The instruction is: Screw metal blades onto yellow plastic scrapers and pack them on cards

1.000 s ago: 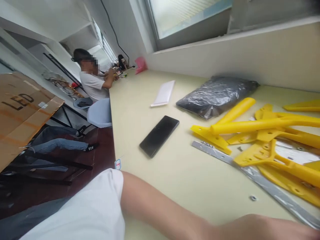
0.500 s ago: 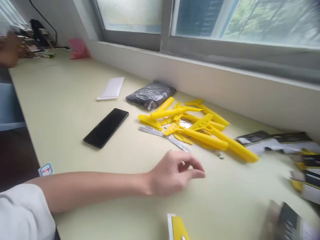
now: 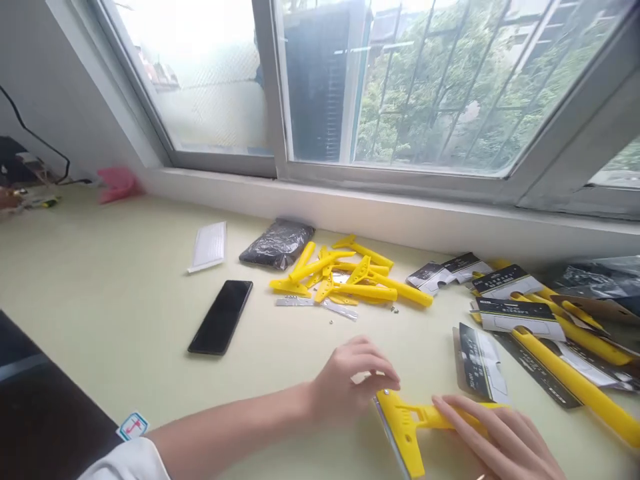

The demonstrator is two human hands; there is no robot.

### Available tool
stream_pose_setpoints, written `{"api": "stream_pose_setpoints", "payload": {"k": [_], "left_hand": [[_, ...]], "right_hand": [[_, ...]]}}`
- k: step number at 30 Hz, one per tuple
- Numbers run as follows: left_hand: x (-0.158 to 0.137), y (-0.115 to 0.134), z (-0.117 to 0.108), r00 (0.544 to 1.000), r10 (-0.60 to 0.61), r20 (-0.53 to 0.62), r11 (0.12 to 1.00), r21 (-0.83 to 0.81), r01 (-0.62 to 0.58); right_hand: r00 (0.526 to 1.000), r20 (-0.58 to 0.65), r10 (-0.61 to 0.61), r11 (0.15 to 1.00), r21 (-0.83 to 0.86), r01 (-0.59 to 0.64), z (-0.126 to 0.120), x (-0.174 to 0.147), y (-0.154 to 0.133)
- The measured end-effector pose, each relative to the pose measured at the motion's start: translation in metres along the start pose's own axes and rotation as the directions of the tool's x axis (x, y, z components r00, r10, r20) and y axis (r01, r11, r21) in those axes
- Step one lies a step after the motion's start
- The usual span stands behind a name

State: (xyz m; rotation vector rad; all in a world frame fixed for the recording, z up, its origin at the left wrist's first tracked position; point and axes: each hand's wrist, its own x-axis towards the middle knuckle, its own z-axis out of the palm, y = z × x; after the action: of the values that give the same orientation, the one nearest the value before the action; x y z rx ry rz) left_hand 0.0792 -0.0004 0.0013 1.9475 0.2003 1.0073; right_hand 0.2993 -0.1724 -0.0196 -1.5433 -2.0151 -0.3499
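Note:
A yellow scraper [image 3: 405,433] with a metal blade along its head lies at the table's front. Across its handle rests my right hand [image 3: 505,433], fingers over the grip and holding it down. My left hand [image 3: 350,373] has thumb and fingers pinched together at the upper corner of the scraper head, beside a small screw [image 3: 386,393]. What sits between those fingertips, if anything, is too small to make out. Beyond the hands lies a pile of yellow scraper parts [image 3: 345,273], with metal blades [image 3: 295,302] and small screws [image 3: 394,309] near it.
A black phone [image 3: 221,317] lies left of the pile. Behind it are a white packet [image 3: 209,247] and a dark plastic-wrapped bundle [image 3: 278,244]. Printed cards [image 3: 483,363] and longer yellow handles [image 3: 575,380] crowd the right side. A window sill [image 3: 320,200] bounds the back.
The view has turned right and up. My right hand and most of the scraper have come into sight. My left hand, earlier pinched above bare table, is now at the scraper head.

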Motion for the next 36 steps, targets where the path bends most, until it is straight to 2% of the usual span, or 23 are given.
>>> {"api": "stream_pose_setpoints", "payload": {"k": [2, 5, 7, 13, 19, 26, 32, 36], "left_hand": [[-0.007, 0.003, 0.009, 0.996, 0.065, 0.064, 0.997, 0.027, -0.067], [-0.018, 0.005, 0.018, 0.973, 0.123, 0.195, 0.988, 0.067, -0.138], [-0.021, 0.005, 0.018, 0.959, 0.154, 0.24, 0.978, 0.1, -0.182], [-0.013, 0.012, 0.014, 0.928, 0.217, 0.303, 0.925, 0.239, -0.294], [-0.007, 0.017, 0.019, 0.917, 0.211, 0.339, 0.908, 0.28, -0.312], [-0.006, 0.024, 0.018, 0.868, 0.25, 0.429, 0.859, 0.315, -0.403], [-0.006, 0.024, 0.016, 0.82, 0.388, 0.421, 0.729, 0.404, -0.553], [-0.005, 0.025, 0.013, 0.775, 0.417, 0.475, 0.662, 0.426, -0.617]], "right_hand": [[1.0, -0.021, -0.017, 1.0, -0.018, 0.017, 0.001, 0.001, 0.003], [0.998, -0.053, 0.029, 0.999, -0.023, -0.03, 0.004, 0.001, 0.006], [0.998, -0.053, 0.045, 0.999, -0.016, -0.046, 0.006, -0.001, 0.008], [0.996, -0.069, 0.059, 0.998, 0.013, -0.058, 0.009, -0.005, 0.011], [0.996, -0.073, 0.057, 0.997, 0.061, -0.053, 0.009, -0.006, 0.021], [0.987, -0.085, 0.138, 0.985, 0.118, -0.127, 0.008, -0.004, 0.018], [0.982, -0.082, 0.172, 0.977, 0.138, -0.16, 0.009, -0.003, 0.018], [0.98, -0.077, 0.186, 0.975, 0.14, -0.174, 0.009, -0.007, 0.018]]}}
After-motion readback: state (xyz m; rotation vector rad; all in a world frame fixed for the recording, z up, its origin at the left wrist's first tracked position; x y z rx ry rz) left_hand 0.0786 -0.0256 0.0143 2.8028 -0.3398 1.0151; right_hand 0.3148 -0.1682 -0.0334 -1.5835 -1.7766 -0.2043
